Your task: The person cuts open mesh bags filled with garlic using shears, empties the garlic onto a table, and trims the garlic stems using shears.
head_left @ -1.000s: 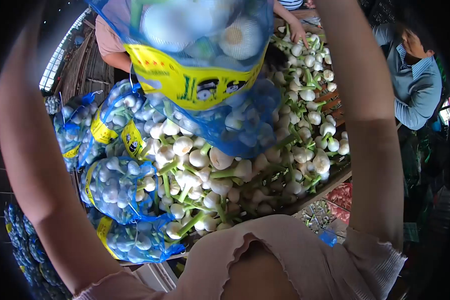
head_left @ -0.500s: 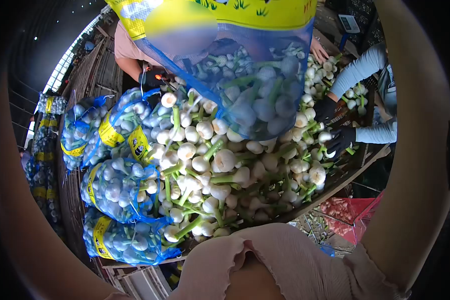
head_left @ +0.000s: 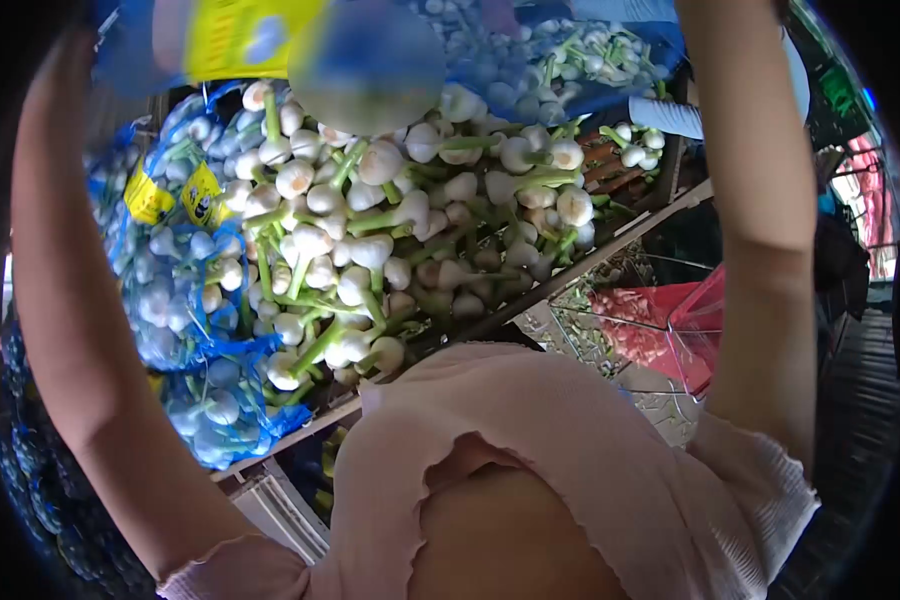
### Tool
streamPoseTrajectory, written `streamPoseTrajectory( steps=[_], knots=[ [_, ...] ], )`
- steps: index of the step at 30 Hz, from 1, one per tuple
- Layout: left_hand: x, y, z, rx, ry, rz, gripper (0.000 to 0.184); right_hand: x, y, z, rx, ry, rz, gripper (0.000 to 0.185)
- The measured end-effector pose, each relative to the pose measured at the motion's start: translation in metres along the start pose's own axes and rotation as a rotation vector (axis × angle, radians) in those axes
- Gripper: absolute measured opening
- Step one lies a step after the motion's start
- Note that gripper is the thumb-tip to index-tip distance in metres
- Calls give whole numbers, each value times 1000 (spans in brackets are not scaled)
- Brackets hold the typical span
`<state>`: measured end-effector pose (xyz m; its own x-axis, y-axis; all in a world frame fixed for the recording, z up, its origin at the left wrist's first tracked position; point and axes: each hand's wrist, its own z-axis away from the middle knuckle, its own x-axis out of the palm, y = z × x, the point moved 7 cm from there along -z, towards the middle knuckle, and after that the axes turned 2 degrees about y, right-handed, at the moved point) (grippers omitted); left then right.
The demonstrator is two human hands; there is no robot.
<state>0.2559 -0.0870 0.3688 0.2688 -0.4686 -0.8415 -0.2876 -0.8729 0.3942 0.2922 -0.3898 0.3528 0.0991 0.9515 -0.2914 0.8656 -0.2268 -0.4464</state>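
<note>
Both my forearms reach up along the sides of the head view, and my left hand and my right hand lie beyond its top edge. Between the raised arms a blue mesh bag (head_left: 570, 60) with a yellow printed label (head_left: 235, 40) stretches across the top, partly blurred. Garlic bulbs show through its mesh; whether they are inside it or behind it I cannot tell. Below hangs no other thing from my arms. A heap of garlic bulbs with green stems (head_left: 370, 220) covers the slatted table in front of my body.
Filled blue mesh bags of garlic (head_left: 160, 290) line the table's left side. A wooden edge (head_left: 610, 245) runs diagonally near my waist. To the right on the ground is a red mesh sack (head_left: 660, 320). A co-worker's light blue sleeve (head_left: 665, 117) shows at upper right.
The blue mesh bag has shifted up and left in view, with its label now at upper left. My view has tilted, and the co-worker's gloved hands have left sight.
</note>
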Motion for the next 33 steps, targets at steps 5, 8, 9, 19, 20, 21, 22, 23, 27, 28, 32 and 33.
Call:
streamPoseTrajectory(
  steps=[5,8,9,19,20,21,22,23,27,28,32,33],
  knots=[
    [-96,-17,160,-232,39,-238,32,144,-39,253,-93,-764,-100,78],
    [-182,-27,333,-662,124,-394,32,219,-119,360,-393,-1018,-311,61],
    [-206,-20,405,-848,166,-443,33,239,-123,380,-435,-1040,-305,59],
    [-70,334,985,-2608,483,-402,34,314,-124,397,-398,-1130,-446,40],
    [-29,356,1006,-2701,493,-323,35,315,-123,399,-350,-1186,-465,44],
    [7,374,1021,-2776,487,-239,35,317,-120,401,-327,-1241,-457,47],
    [46,387,1034,-2829,484,-149,35,319,-117,402,-298,-1282,-426,51],
    [83,390,1046,-2852,473,-46,35,319,-118,401,-295,-1313,-485,59],
    [221,311,1055,-2773,397,558,36,309,-120,385,-339,-1346,-338,70],
    [256,300,1041,-2743,375,744,36,305,-115,384,-287,-1341,-313,68],
    [304,95,877,-2301,206,1103,37,275,-57,359,-130,-1337,-105,54],
    [275,46,799,-2151,240,1005,38,259,-34,344,37,-1206,-65,54]
  ],
)
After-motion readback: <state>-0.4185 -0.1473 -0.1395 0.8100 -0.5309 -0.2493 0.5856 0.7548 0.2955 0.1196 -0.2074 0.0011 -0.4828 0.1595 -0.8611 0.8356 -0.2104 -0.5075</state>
